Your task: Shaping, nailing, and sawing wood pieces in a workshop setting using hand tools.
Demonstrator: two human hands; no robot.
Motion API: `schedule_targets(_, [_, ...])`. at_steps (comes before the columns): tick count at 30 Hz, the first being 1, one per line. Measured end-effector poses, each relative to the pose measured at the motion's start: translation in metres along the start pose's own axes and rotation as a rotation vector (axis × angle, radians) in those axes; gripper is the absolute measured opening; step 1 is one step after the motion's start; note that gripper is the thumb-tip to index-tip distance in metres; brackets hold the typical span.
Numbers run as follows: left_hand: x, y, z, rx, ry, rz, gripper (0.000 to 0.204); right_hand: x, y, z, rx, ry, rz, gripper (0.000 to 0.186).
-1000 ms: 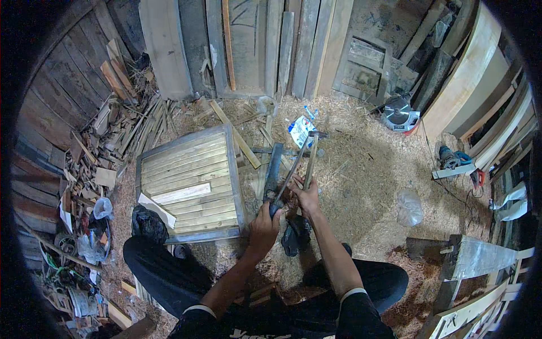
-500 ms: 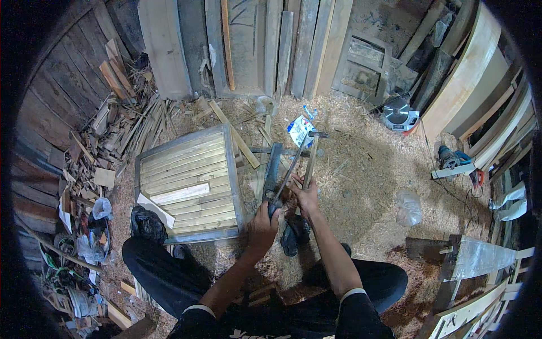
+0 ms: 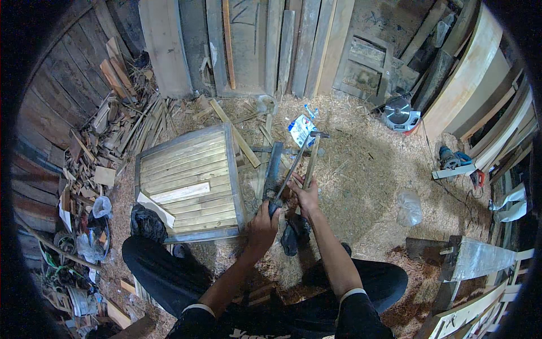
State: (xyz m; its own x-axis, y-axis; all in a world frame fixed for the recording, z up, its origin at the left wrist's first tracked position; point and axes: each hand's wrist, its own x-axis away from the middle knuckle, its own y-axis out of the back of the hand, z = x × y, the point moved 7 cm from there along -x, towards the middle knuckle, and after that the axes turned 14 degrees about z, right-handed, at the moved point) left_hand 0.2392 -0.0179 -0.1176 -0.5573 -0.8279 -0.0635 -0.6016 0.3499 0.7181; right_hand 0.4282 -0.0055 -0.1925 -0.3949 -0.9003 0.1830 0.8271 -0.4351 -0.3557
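My left hand [image 3: 261, 229] is closed on the dark handle of a long thin metal tool [image 3: 292, 171], angled up and away from me. My right hand [image 3: 306, 196] grips a wooden shaft [image 3: 310, 165] with a dark metal crosspiece [image 3: 319, 135] at its top, like a hammer. A dark flat bar [image 3: 274, 161] lies just left of the tool, and a dark bundle or object [image 3: 291, 240] is below my hands. A slatted wooden panel in a grey frame [image 3: 186, 164] lies on the floor to the left, with a pale board on it.
Offcuts [image 3: 113, 135] pile along the left wall. Planks [image 3: 279, 51] lean at the back. A circular saw [image 3: 399, 116] and a blue power tool [image 3: 450, 158] with a cord sit right. A plastic bag [image 3: 409, 206] and blue-white package [image 3: 302, 130] lie on the shaving-covered floor. A wooden structure [image 3: 477, 260] stands lower right.
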Motion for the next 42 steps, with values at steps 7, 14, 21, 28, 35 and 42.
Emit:
schedule_targets(7, [0.000,0.007,-0.001,-0.076,0.007,0.018,0.042,0.005,-0.002,-0.002,0.062,-0.125,-0.036,0.048])
schedule_targets(14, [-0.005,-0.013,0.003,-0.169,0.017,0.061,0.040,0.010,0.022,0.014,0.278,0.124,-0.062,0.034])
schedule_targets(21, [0.001,0.002,-0.002,-0.192,0.080,0.156,0.041,0.086,0.016,0.144,1.069,0.036,-0.126,0.029])
schedule_targets(28, [-0.006,-0.008,-0.010,-0.157,0.053,0.241,0.036,0.140,0.010,0.142,1.348,-0.094,0.057,0.032])
schedule_targets(35, [-0.011,-0.005,0.000,-0.235,0.062,0.232,0.033,0.127,-0.036,0.211,1.169,0.214,-0.016,0.035])
schedule_targets(42, [-0.015,-0.012,-0.011,-0.259,0.057,0.276,0.034,0.122,0.003,0.120,1.441,-0.004,0.022,0.023])
